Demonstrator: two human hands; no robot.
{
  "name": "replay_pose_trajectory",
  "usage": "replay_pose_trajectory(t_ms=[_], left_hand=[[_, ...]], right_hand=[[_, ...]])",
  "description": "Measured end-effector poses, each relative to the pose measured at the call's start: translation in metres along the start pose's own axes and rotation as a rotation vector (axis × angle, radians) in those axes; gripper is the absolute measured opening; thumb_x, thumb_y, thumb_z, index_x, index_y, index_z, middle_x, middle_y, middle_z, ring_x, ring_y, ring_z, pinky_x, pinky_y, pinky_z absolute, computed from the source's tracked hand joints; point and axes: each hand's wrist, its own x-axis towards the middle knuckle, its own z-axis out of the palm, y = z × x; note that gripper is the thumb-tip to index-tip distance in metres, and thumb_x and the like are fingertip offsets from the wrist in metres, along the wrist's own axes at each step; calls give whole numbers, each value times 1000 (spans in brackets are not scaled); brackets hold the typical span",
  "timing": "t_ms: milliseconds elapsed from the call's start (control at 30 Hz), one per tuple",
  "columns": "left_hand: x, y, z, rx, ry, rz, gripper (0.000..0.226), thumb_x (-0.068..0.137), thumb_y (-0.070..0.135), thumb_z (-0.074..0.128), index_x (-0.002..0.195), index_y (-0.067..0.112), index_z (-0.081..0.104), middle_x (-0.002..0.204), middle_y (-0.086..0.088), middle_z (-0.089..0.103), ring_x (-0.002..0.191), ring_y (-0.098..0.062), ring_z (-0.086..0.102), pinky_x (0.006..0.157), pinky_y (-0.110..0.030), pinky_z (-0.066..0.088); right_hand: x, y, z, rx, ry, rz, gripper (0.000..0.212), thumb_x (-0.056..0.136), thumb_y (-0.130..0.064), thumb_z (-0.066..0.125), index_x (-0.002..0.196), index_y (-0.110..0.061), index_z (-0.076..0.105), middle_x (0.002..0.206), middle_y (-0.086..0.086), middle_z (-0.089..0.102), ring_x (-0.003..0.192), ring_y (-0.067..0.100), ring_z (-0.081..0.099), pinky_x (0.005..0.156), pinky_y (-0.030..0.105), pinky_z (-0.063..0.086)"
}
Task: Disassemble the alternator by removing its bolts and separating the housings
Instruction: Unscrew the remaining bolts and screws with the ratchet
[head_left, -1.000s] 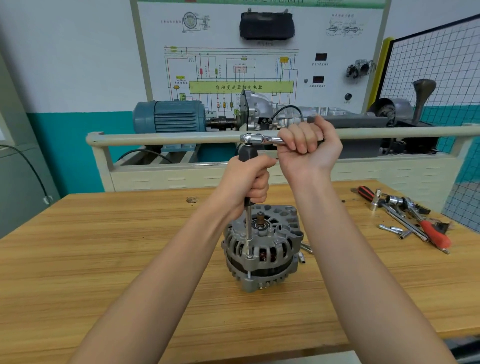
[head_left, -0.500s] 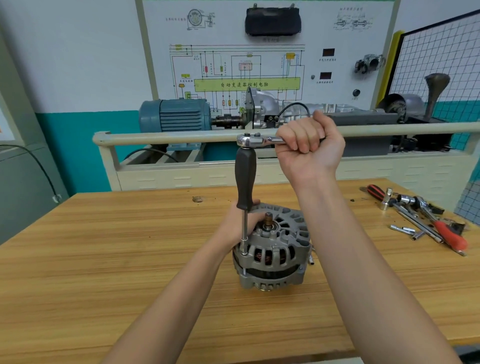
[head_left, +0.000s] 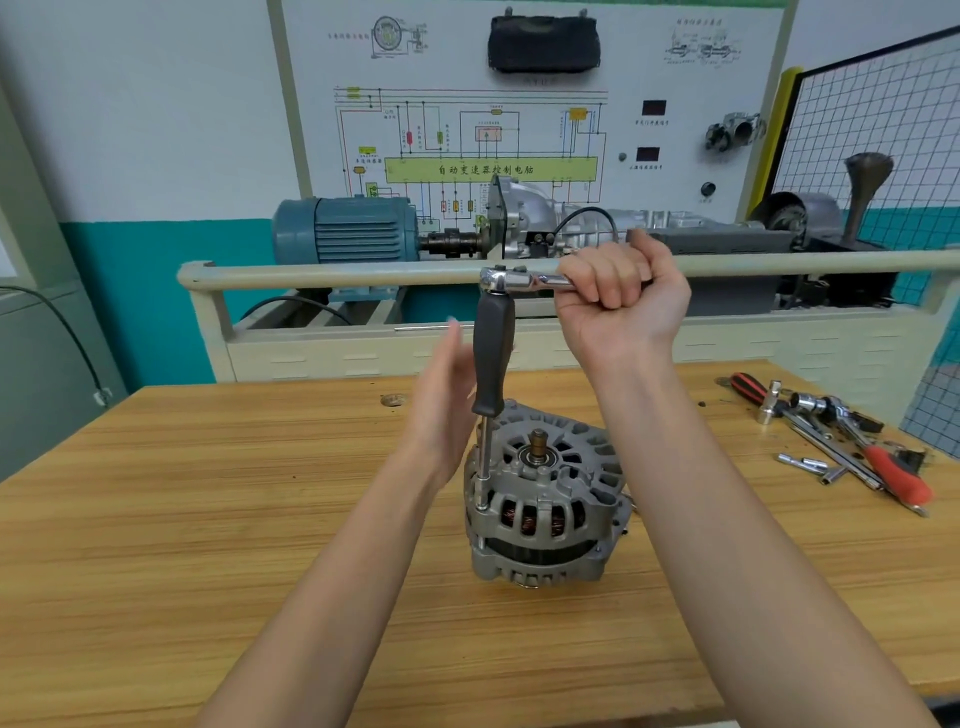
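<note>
The right hand (head_left: 621, 296) is clenched around the handle of the ratchet wrench (head_left: 524, 281), which lies level. The head of the wrench sits on top of the black-handled driver (head_left: 492, 358), which stands upright below it, down to a bolt (head_left: 482, 503) on the alternator (head_left: 543, 499). The left hand (head_left: 441, 405) is released, fingers straight and blurred, just beside the driver's grip. The alternator stands on the wooden table (head_left: 208, 519), under both hands.

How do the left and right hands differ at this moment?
The right hand is curled tight round the ratchet handle; the left hand is flat-fingered and grips nothing. The right hand sits high at the tool's top; the left hand hangs lower, beside the black extension grip. Both are above the alternator.
</note>
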Motion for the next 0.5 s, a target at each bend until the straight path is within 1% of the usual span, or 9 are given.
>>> replay_pose_trajectory(t_ms=[33, 67, 133, 167, 200, 267, 400, 467, 500], left_hand=[[-3, 14, 0, -204, -143, 23, 56, 90, 58, 44, 91, 12, 75, 95, -7, 72, 93, -19, 68, 88, -34, 52], [-6, 28, 2, -305, -262, 42, 60, 85, 63, 49, 89, 8, 74, 86, -11, 71, 82, -24, 68, 82, -36, 55], [-11, 45, 10, -177, -363, 72, 39, 83, 49, 63, 74, 11, 65, 59, -5, 59, 49, -18, 56, 55, -28, 51], [-11, 48, 15, -43, -327, 80, 33, 85, 37, 64, 62, 15, 56, 47, 1, 47, 37, -12, 41, 44, -23, 41], [-10, 50, 20, 70, -258, 76, 41, 88, 29, 63, 53, 20, 45, 41, 5, 36, 32, -9, 28, 39, -19, 30], [-10, 52, 28, 134, -97, 50, 52, 93, 22, 59, 50, 22, 32, 39, 7, 25, 33, -9, 17, 38, -17, 17], [-12, 49, 40, 179, 185, 126, 43, 90, 7, 57, 56, 17, 32, 41, 5, 28, 36, -11, 19, 39, -18, 18], [-14, 47, 44, 227, 240, 175, 38, 88, 7, 59, 58, 15, 37, 47, -1, 34, 41, -14, 26, 41, -20, 24], [-16, 47, 44, 230, 240, 180, 37, 88, 9, 61, 59, 15, 38, 49, -2, 35, 43, -15, 28, 43, -21, 25]], right_hand=[[-3, 1, 2, -25, -17, -20, 43, 81, -10, 44, 41, -17, 32, 34, -4, 22, 29, 11, 21, 35, 21, 21], [-6, 3, 5, -48, -28, -39, 42, 81, -10, 44, 41, -17, 33, 34, -4, 22, 30, 11, 21, 35, 21, 21], [-12, 6, 9, -76, -53, -67, 43, 83, -10, 44, 42, -17, 33, 34, -5, 22, 30, 11, 20, 37, 21, 20], [-15, 7, 10, -94, -74, -80, 45, 85, -11, 43, 42, -17, 33, 34, -5, 22, 31, 10, 20, 39, 21, 19], [-19, 8, 12, -135, -102, -100, 48, 88, -12, 41, 42, -17, 33, 34, -5, 22, 32, 10, 20, 40, 21, 20], [-27, 13, 14, -298, -184, -176, 52, 92, -12, 38, 41, -18, 35, 34, -5, 24, 34, 10, 21, 41, 23, 23], [-51, 35, 14, -744, -488, -574, 43, 90, -3, 44, 50, -17, 36, 40, -3, 29, 39, 11, 26, 48, 27, 26], [-62, 46, 9, -974, -595, -767, 34, 87, -6, 48, 57, -20, 39, 50, -7, 37, 44, 12, 32, 51, 30, 28], [-64, 48, 9, -1028, -619, -797, 31, 86, -7, 48, 59, -20, 40, 53, -7, 38, 46, 13, 34, 52, 31, 29]])
